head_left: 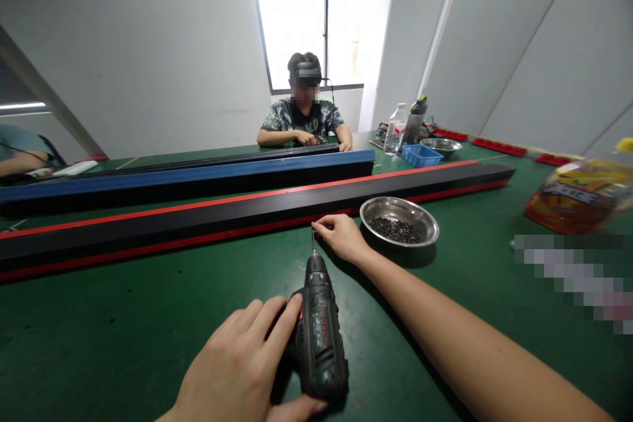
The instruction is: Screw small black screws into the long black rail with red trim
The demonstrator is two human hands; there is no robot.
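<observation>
My left hand (242,362) is wrapped round the grip of a dark cordless drill (319,330) low in the middle of the view, its bit (313,242) pointing away from me. My right hand (341,236) reaches across to the bit's tip with fingers pinched there, apparently on a small screw too small to make out clearly. Both sit just in front of a long black rail with red edges (237,214) lying across the green table (123,330). A steel bowl of small dark screws (399,220) stands right beside my right hand.
A second long rail with a blue top (188,178) lies behind the first. A person sits across the table by the window. At the far right stand water bottles (395,128), a blue tray (420,155), another steel bowl (441,145) and a yellow-labelled bottle (578,194).
</observation>
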